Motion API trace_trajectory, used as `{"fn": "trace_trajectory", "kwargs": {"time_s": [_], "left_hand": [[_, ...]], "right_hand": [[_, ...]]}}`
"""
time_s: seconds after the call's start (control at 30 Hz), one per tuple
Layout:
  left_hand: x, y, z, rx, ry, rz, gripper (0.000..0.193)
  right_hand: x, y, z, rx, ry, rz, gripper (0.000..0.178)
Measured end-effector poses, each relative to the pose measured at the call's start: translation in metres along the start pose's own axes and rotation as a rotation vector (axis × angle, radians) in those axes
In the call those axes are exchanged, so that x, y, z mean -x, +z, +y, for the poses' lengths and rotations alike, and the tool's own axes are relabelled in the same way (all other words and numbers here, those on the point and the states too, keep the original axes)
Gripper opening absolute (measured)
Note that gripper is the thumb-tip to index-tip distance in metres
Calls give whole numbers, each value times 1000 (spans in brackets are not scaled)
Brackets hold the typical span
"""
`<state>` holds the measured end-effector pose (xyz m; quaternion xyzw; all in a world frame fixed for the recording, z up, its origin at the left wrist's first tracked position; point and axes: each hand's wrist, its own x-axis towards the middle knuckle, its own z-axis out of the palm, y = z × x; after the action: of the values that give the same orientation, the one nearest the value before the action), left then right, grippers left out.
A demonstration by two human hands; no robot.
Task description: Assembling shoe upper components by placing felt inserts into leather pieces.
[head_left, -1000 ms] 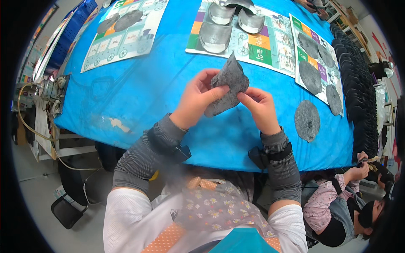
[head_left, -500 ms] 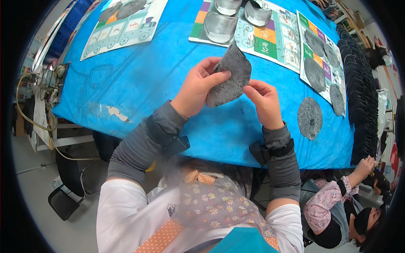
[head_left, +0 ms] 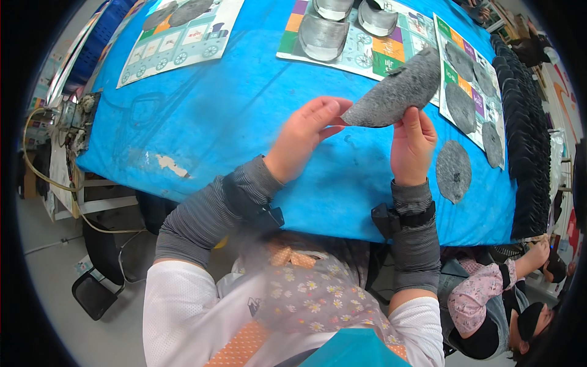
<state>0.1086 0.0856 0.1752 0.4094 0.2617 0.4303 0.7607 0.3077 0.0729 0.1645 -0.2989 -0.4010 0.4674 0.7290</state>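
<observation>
A dark grey, felt-like oval piece [head_left: 397, 92] is held up over the blue table, curved with one edge rolled. My right hand [head_left: 413, 144] pinches its lower edge between thumb and fingers. At the piece's narrow left end, my left hand [head_left: 306, 134] closes thumb and fingers around the tip. A similar flat oval piece [head_left: 454, 171] lies on the table to the right of my right hand. Several more grey ovals rest on a printed sheet [head_left: 449, 116] farther right. Beyond my hands, several grey toe-shaped forms [head_left: 323, 38] stand on another printed sheet [head_left: 290, 46].
A blue cover [head_left: 202, 122] spreads over the table, with a pale torn patch [head_left: 171, 165] at left. Another printed sheet [head_left: 177, 52] with grey ovals lies far left. Black stacked pieces [head_left: 526, 147] line the right edge. A person [head_left: 483, 300] works at lower right.
The grey piece has moved right and turned from upright to slanting. My right hand has shifted right and now holds its lower edge; my left hand has slid to its left tip.
</observation>
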Motion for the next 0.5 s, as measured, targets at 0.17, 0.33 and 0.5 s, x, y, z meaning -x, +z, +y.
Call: {"fn": "trace_trajectory", "kwargs": {"time_s": [0.17,0.33,0.5], "left_hand": [[-1,1,-13,11,49,21,33],[1,2,-13,63,80,102,25],[6,3,-2,-80,158,228,21]], "right_hand": [[1,0,-1,4,-54,2,24],[1,-2,2,0,-30,-37,23],[1,-4,2,-6,7,-54,19]]}}
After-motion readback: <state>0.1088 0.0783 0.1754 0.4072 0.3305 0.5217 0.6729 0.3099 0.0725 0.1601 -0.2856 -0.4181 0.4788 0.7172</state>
